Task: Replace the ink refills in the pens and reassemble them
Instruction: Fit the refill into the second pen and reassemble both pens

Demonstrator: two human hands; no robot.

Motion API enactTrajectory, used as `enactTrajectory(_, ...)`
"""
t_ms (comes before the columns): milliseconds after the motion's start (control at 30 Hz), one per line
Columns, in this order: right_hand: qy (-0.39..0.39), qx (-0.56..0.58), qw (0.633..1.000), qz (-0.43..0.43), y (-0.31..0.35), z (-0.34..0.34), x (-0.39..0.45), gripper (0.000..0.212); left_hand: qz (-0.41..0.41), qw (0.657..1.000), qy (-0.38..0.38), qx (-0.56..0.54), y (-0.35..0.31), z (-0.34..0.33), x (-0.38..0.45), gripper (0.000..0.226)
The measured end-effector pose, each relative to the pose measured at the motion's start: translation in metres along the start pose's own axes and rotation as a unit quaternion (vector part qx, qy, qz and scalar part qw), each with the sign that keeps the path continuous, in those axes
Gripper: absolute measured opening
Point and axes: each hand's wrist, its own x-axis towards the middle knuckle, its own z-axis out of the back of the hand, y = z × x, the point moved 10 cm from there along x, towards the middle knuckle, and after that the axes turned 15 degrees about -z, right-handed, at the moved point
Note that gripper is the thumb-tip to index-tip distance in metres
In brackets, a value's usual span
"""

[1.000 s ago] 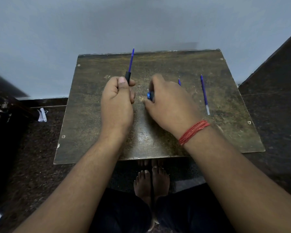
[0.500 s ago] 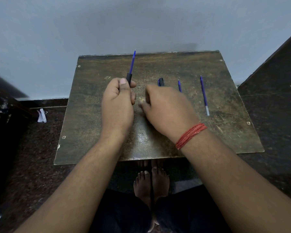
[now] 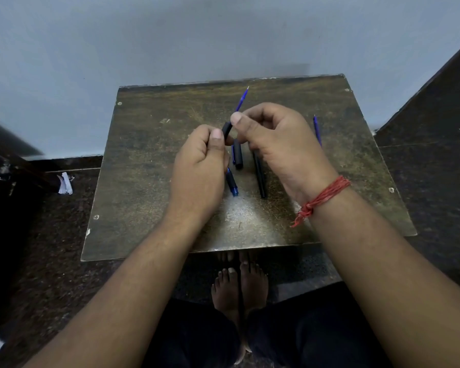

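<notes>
Nearest, loose parts lie on the worn table [image 3: 149, 208]: a blue-tipped piece [image 3: 232, 185], a long black barrel [image 3: 259, 176] and a short black piece [image 3: 238, 154], so reassembly looks far from done. Above them the left hand [image 3: 199, 168] grips a black barrel piece [image 3: 226, 129], while the right hand [image 3: 279, 144] pinches the blue refill [image 3: 241, 100] protruding from it. Farther right, a spare refill [image 3: 317, 130] lies unused.

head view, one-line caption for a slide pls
Both hands, left and right, grip a black barrel with blue refill above a table.
</notes>
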Motion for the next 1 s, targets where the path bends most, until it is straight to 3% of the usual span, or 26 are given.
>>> enactTrajectory(267, 0.029, 0.050, 0.998, -0.016, -0.003, -0.003, -0.001, 0.010, -0.029, 0.998, 0.035, 0.041, -0.007, -0.006, -0.001, 0.032)
enactTrajectory(433, -0.009, 0.117, 0.993, -0.019, -0.006, 0.014, 0.008, 0.020, -0.037, 0.997, 0.045, 0.047, -0.005, -0.008, -0.001, 0.033)
enactTrajectory(567, -0.074, 0.244, 0.967, -0.016, -0.012, 0.049, 0.017, 0.016, -0.036, 0.995, 0.060, 0.069, -0.007, -0.010, -0.003, 0.031)
enactTrajectory(667, -0.110, 0.362, 0.926, 0.002, -0.016, 0.077, 0.021, 0.018, -0.037, 0.995, 0.062, 0.071, -0.008, -0.011, -0.003, 0.031)
enactTrajectory(733, -0.146, 0.387, 0.910, 0.019, -0.019, 0.094, 0.021, 0.021, -0.033, 0.995, 0.060, 0.067, -0.007, -0.010, -0.003, 0.031)
enactTrajectory(867, -0.230, 0.258, 0.937, 0.045, -0.020, 0.120, 0.023, 0.022, -0.031, 0.996, 0.058, 0.066, -0.008, -0.010, -0.003, 0.032)
enactTrajectory(1000, -0.295, -0.038, 0.954, 0.046, -0.009, 0.135, 0.026, 0.018, -0.027, 0.996, 0.058, 0.065, -0.006, -0.009, -0.004, 0.032)
